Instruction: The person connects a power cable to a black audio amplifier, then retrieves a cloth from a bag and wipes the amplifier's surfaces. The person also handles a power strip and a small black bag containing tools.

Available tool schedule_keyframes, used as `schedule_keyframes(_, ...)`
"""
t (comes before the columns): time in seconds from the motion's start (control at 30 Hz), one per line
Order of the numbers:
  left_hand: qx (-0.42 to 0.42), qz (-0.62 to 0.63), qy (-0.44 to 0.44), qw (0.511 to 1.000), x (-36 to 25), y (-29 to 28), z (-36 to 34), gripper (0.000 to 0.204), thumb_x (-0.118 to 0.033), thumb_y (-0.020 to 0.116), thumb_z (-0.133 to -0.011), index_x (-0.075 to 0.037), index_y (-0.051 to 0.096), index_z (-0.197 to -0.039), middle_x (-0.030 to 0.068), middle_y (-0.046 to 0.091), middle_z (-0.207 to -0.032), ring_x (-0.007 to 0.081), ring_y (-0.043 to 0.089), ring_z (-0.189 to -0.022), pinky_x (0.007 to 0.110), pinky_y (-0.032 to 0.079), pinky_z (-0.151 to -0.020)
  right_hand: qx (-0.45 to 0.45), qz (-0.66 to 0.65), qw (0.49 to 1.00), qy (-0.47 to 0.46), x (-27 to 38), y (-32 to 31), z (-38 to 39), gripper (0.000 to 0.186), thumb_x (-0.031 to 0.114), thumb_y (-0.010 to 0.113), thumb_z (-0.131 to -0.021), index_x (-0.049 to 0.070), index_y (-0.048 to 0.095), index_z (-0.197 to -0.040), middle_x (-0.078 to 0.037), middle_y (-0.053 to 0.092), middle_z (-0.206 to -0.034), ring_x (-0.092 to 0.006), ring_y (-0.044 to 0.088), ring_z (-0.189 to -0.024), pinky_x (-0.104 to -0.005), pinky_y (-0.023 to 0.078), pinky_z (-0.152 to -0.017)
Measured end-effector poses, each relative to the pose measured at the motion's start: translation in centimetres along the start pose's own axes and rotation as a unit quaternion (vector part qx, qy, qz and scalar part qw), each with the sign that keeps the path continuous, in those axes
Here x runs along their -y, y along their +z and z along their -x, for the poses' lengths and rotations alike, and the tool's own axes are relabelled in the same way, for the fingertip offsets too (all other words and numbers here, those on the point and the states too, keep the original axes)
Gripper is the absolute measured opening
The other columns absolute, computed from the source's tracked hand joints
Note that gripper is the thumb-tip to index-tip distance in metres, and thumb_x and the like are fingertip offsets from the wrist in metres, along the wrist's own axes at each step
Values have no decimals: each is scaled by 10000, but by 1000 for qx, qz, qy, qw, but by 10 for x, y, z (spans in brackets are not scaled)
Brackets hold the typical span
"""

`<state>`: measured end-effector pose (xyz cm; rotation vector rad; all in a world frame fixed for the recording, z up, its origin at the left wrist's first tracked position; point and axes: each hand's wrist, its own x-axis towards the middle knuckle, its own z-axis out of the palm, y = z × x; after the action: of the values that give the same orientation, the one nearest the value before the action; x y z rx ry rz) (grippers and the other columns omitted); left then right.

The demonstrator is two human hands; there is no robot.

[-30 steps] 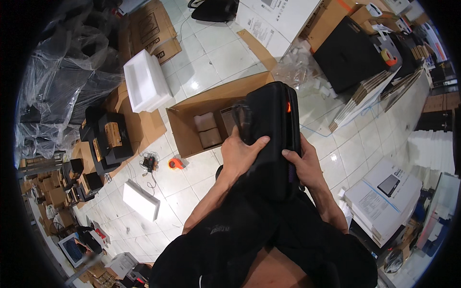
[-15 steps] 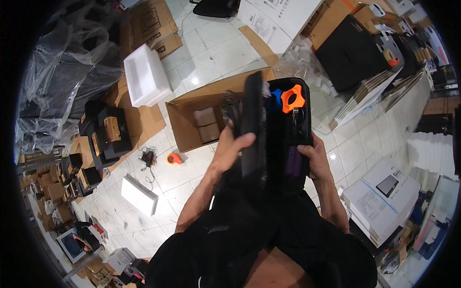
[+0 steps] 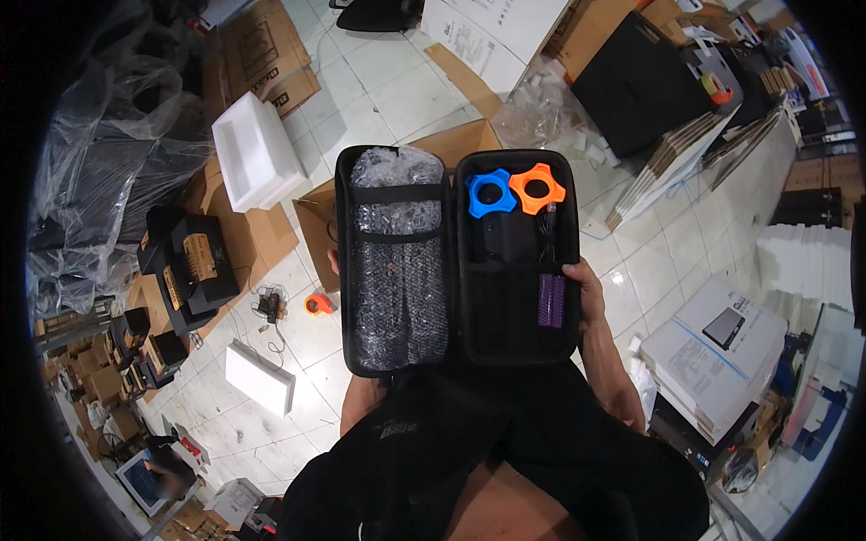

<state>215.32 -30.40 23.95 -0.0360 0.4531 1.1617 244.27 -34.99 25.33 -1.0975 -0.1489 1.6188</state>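
A black zip carrying case (image 3: 456, 352) lies opened flat in front of me, held from both sides. My left hand (image 3: 335, 262) grips its left half, mostly hidden behind it, with only fingertips showing at the edge. On the right edge my right hand (image 3: 591, 302) is closed, thumb on the rim. Straps hold a bubble-wrapped bundle (image 3: 401, 288) in the left half; what is inside the wrap I cannot make out. The right half holds a blue star-shaped ring (image 3: 475, 206), an orange star-shaped ring (image 3: 560, 193), a dark cable (image 3: 547, 239) and purple cylinders (image 3: 551, 302).
Behind the case stands an open cardboard box (image 3: 316, 239). An orange tape roll (image 3: 317, 304), a small black device with a cable (image 3: 269, 307) and a white slab (image 3: 259, 377) lie on the tiled floor. White foam trays (image 3: 257, 153) are at the left, stacked white cartons (image 3: 717, 356) at the right.
The case's left half has swung open to the left, uncovering the bubble-wrapped bundle and the blue ring. My left hand has moved left and behind it.
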Motion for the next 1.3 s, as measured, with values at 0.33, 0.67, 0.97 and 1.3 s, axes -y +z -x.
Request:
schedule_keyframes(0.33, -29, -20, -14, 999, 5, -9, 3, 755, -598, 569, -806, -23, 489, -1290, 147, 617, -1153, 253, 642, -981, 360, 523, -888, -10, 59, 998, -1, 5, -4, -8, 438, 158, 591, -825, -65, 474, -1184, -113, 627, -960, -174, 653, -808, -303, 567, -735)
schedule_keyframes(0.67, -38, -24, -16, 999, 10, -14, 2, 749, -600, 560, -813, -25, 491, -1289, 148, 617, -1151, 255, 641, -984, 365, 524, -888, -6, 258, 953, -156, 9, 33, -17, 634, 64, 638, -846, 29, 306, -1384, -146, 500, -1255, -206, 519, -1138, -319, 415, -981)
schedule_keyframes(0.97, -42, -25, -19, 999, 13, -17, -1, 744, -601, 552, -819, -27, 493, -1288, 149, 618, -1150, 257, 641, -986, 370, 524, -889, 42, 700, 555, -447, 2, 92, -10, 212, 146, 757, -696, 52, 696, -876, -110, 469, -1302, -352, 370, -1251, -533, 244, -1055)
schedule_keyframes(1.3, -44, -20, -2, 999, 12, -21, 1, 738, -603, 543, -826, -29, 495, -1287, 150, 618, -1148, 260, 640, -988, 374, 524, -890, 39, 570, 710, -411, 12, 88, -25, 128, 25, 652, -754, 18, 599, -871, -150, 503, -1157, -337, 482, -1104, -425, 372, -976)
